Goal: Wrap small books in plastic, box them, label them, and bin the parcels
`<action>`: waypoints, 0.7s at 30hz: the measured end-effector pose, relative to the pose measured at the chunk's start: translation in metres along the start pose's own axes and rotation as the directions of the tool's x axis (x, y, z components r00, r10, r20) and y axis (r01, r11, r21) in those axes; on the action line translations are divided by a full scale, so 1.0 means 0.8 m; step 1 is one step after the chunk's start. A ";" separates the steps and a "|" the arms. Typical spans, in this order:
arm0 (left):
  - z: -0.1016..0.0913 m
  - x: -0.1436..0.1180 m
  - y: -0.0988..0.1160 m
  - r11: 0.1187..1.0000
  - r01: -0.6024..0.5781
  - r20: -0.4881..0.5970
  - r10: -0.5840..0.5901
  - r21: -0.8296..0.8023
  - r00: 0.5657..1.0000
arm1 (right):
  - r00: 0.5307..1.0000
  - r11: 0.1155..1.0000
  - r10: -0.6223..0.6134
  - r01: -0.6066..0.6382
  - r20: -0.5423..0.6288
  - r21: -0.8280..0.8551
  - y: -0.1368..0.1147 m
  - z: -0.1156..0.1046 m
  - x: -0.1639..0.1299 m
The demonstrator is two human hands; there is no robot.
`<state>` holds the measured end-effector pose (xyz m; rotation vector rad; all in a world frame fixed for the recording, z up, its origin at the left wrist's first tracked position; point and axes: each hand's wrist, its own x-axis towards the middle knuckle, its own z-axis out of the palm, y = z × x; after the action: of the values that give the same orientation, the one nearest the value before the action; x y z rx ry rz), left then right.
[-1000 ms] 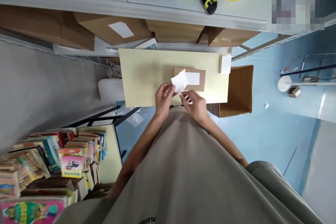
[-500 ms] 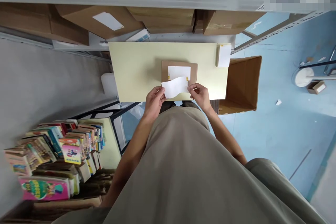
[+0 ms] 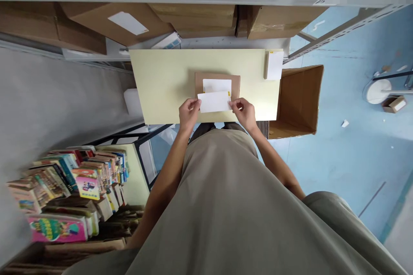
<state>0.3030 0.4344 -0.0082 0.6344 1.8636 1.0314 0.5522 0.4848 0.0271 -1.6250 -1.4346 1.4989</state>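
my left hand point(image 3: 188, 112) and right hand point(image 3: 245, 111) each pinching an end of a white label point(image 3: 214, 102), held over the small cardboard parcel point(image 3: 235, 84) on the pale yellow tabletop point(image 3: 164, 81), both grips clenched on the label

The white label point(image 3: 214, 102) was curled up in the air a second ago; now both hands have flattened it and lowered it onto the brown parcel point(image 3: 217, 90), just under the first label point(image 3: 217, 85).

White label point(image 3: 214, 102) flat over near edge of brown parcel point(image 3: 198, 82), mid-table.
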 end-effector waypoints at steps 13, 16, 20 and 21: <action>0.038 0.113 -0.008 0.977 -0.106 0.116 0.086 0.182 0.990 | 0.975 0.973 0.067 -0.110 -0.210 -0.202 0.054 0.031 0.073; 0.039 0.117 -0.013 0.977 -0.117 0.115 0.097 0.181 0.989 | 0.973 0.966 0.065 -0.117 -0.220 -0.230 0.057 0.035 0.076; 0.039 0.121 -0.015 0.971 -0.120 0.106 0.100 0.205 0.989 | 0.970 0.956 0.053 -0.117 -0.236 -0.267 0.059 0.041 0.079; 0.039 0.122 -0.015 0.971 -0.119 0.107 0.099 0.207 0.989 | 0.969 0.954 0.047 -0.115 -0.241 -0.276 0.059 0.042 0.079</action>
<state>0.2839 0.5144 -0.0709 0.9060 1.8861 0.8608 0.5278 0.5174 -0.0483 -1.9831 -1.5218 1.1325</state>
